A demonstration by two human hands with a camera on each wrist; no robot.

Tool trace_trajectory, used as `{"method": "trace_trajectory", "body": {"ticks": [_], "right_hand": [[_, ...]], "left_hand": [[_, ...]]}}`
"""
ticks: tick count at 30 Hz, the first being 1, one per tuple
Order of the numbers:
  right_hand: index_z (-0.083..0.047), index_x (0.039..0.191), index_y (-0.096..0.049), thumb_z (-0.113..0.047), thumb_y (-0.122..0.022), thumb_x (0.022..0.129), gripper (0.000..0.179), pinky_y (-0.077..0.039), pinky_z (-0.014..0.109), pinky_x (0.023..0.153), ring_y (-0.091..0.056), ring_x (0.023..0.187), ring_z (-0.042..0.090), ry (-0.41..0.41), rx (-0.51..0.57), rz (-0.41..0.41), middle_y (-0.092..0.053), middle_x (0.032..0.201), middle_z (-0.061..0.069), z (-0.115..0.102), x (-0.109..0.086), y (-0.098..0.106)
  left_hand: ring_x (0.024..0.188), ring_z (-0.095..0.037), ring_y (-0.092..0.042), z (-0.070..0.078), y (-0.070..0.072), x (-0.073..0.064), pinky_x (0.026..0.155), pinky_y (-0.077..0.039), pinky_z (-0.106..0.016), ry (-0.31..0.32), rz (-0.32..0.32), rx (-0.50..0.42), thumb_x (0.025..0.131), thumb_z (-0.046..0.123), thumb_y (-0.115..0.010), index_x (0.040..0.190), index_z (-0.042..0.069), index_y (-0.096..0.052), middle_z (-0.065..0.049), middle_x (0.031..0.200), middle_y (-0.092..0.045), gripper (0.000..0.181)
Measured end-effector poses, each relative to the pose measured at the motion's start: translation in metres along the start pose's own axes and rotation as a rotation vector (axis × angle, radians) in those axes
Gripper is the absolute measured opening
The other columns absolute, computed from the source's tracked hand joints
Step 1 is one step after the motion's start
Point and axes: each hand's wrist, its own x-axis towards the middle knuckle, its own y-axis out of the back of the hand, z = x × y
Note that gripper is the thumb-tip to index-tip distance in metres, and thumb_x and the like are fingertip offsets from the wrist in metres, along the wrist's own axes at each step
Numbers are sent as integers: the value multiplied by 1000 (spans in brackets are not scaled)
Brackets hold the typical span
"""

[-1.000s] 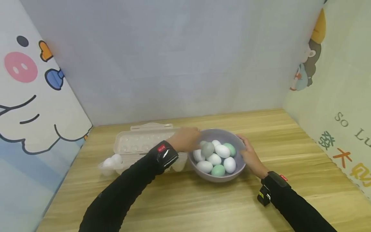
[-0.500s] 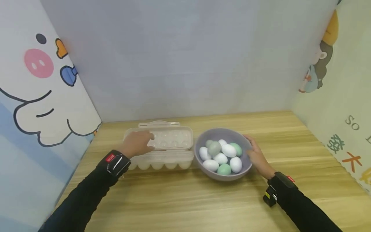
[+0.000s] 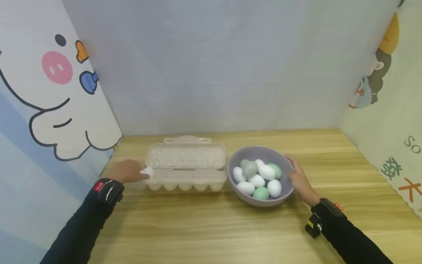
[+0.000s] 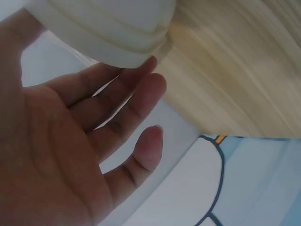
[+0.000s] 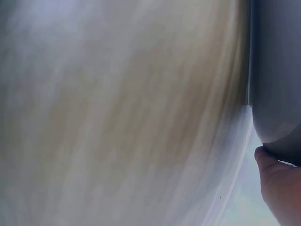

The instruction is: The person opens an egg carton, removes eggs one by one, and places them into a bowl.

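My left hand (image 3: pixel 126 171) is at the left end of a clear plastic egg carton (image 3: pixel 188 179), thumb and index finger at a white egg (image 3: pixel 149 171). In the left wrist view the thumb reaches behind the pale carton end (image 4: pixel 108 28), and the other fingers (image 4: pixel 148 89) curve loosely below it. The pinching tips are hidden there. My right hand (image 3: pixel 301 183) grips the right rim of a grey-purple bowl (image 3: pixel 235 161). Several white and green eggs (image 3: pixel 256 180) lie in the bowl. In the right wrist view a fingertip meets the bowl's edge (image 5: pixel 282 84).
The carton's lid (image 3: pixel 186 156) lies tipped back behind its base. Both stand on a wood-grain table (image 3: pixel 197 234). A pale backdrop (image 3: pixel 211 66) rises behind, with printed panels at left (image 3: pixel 36 121) and right (image 3: pixel 392 139).
My left hand has moved left from the bowl, across the carton, to its left end. My right hand stays on the bowl. The view has shifted slightly left.
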Motion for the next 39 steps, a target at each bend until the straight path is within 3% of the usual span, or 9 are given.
{"method": "trace_trajectory", "body": {"ticks": [3, 8, 12, 19, 23, 27, 32, 35, 39], "right_hand": [[-5, 139, -12, 12, -26, 76, 67, -17, 57, 102, -13, 129, 39, 9, 4, -1, -11, 145, 21, 1, -1, 1], [-4, 139, -11, 12, -25, 76, 66, -15, 58, 103, -12, 129, 40, 14, 10, -3, -10, 144, 22, 1, -1, 1], [-4, 139, -11, 12, -26, 76, 66, -16, 57, 103, -13, 130, 39, 11, 15, 2, -10, 144, 21, -1, -1, 1], [-5, 140, -11, 13, -25, 77, 67, -17, 56, 103, -13, 130, 39, -7, 18, 14, -9, 145, 20, -4, -2, 2], [-5, 140, -12, 13, -25, 76, 67, -19, 56, 102, -14, 129, 40, -9, 28, 16, -10, 145, 21, -3, -1, 0], [-5, 139, -14, 13, -26, 76, 67, -19, 57, 102, -15, 128, 40, 4, 35, 15, -11, 144, 21, 1, 0, -1], [-7, 138, -17, 10, -27, 75, 66, -21, 58, 100, -17, 127, 41, 22, 37, 20, -13, 143, 21, 4, 1, 0], [-7, 139, -15, 11, -26, 76, 66, -21, 58, 101, -16, 128, 41, 15, 38, 16, -12, 144, 21, 3, 1, 1], [-7, 139, -14, 13, -27, 76, 68, -22, 58, 100, -17, 128, 41, 2, 44, 12, -13, 144, 21, 1, 1, 1]], "left_hand": [[56, -17, -39, -6, -2, 2, 51, -30, -31, 29, -33, -24, 77, 49, -58, 65, 10, -49, 0, 59, -38, 42], [53, -15, -37, -12, -6, 8, 48, -28, -29, -8, 20, -17, 72, 49, -64, 62, 11, -46, 3, 57, -35, 43], [53, -15, -37, -8, -2, 8, 48, -28, -29, -9, 57, -50, 69, 45, -68, 62, 12, -49, 3, 56, -36, 39], [57, -17, -43, 7, 10, 9, 50, -34, -32, -61, 197, -132, 71, 28, -70, 78, 7, -56, -1, 63, -46, 27], [69, -22, -51, 20, 14, 14, 62, -44, -38, -126, 309, -162, 71, 22, -69, 91, 3, -59, -7, 79, -59, 29], [88, -29, -56, 42, 18, 20, 77, -46, -46, -198, 390, -179, 72, 19, -69, 103, 1, -59, -14, 97, -61, 37], [85, -25, -56, 87, 27, 32, 74, -48, -39, -399, 477, -146, 70, 13, -70, 102, 3, -60, -9, 95, -60, 35], [81, -21, -54, 120, 31, 41, 71, -48, -35, -516, 483, -124, 69, 11, -70, 101, 4, -62, -7, 92, -58, 33], [81, -19, -51, 163, 36, 51, 70, -46, -32, -626, 452, -90, 69, 10, -69, 106, 5, -62, -7, 93, -55, 37]]}}
